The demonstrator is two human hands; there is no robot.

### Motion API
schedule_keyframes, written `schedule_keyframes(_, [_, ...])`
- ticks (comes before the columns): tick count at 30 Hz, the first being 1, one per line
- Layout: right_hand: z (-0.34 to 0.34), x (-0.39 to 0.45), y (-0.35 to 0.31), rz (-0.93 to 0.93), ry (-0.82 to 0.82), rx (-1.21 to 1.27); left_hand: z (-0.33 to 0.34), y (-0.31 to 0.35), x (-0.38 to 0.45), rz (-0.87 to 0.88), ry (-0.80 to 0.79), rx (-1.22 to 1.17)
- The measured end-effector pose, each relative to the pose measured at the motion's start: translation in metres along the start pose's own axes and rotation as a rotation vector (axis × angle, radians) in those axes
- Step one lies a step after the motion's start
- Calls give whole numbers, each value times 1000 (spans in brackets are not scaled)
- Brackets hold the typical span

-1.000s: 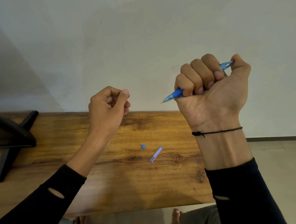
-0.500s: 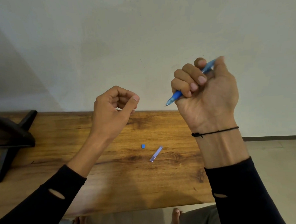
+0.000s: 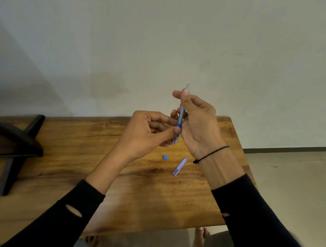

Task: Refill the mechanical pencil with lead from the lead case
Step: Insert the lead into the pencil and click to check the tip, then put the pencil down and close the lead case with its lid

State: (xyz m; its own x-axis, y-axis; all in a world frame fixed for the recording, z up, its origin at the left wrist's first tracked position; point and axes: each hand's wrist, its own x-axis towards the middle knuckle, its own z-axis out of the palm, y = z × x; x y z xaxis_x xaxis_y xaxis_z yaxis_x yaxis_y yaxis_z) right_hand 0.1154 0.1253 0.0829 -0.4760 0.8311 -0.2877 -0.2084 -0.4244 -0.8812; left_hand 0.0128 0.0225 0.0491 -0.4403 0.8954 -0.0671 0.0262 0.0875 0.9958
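R hand (image 3: 197, 124) holds pencil (image 3: 181, 113) near upright, tip down, thumb and index pinching the upper barrel, other fingers loose behind it; open top end pokes out above the fingertips. L hand (image 3: 149, 134) closed on the lower barrel: thumb and forefinger nipped at the dark-blue grip section, just above the tip. Whether L also carries a lead btwn the fingers: cannot tell, too small. Change vs 1 s ago: then R had the pencil in a full fist, tip pointing left, held high against the wall; L was apart, loosely curled, touching nothing. At 0.5 s ago the fist was loosening and L was drifting in. Now both hands meet on the pencil, lower, over the far edge of the table (image 3: 83, 157), and the grip has gone from fist to fingertip pinch. Judgement: regrip, prob. to steady the pencil w/ L so R can work at the top end, or to hand it over; load step not yet begun. Lead case (image 3: 180, 166) lies flat on table, below and between the wrists, untouched; small blue cap (image 3: 165, 157) just left of it, apart from it, so pencil or case looks already uncapped; which one it belongs to, cannot tell. Black stand (image 3: 19, 144) at far L, not involved. Risk: lead is thin, and a tilted barrel would make the feed fiddly.
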Motion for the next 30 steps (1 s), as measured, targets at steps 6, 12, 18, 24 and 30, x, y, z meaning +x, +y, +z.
schedule_keyframes(6, [-12, 17, 25, -185, 70, -737, -3, -25, 9, -125, 30, 30])
schedule_keyframes(12, [-49, 40, 40, -201, 84, -1341, 0, -55, 12, -59, -54, 512])
schedule_keyframes(18, [-72, 53, 70, 5, 43, -1594, 2, -65, 14, 13, -45, 803])
schedule_keyframes(24, [-73, 58, 77, -2, 35, -1563, -7, -69, 21, 14, 17, 812])
schedule_keyframes(30, [-71, 55, 64, 42, 35, -1550, -9, -67, 20, 9, 54, 788])
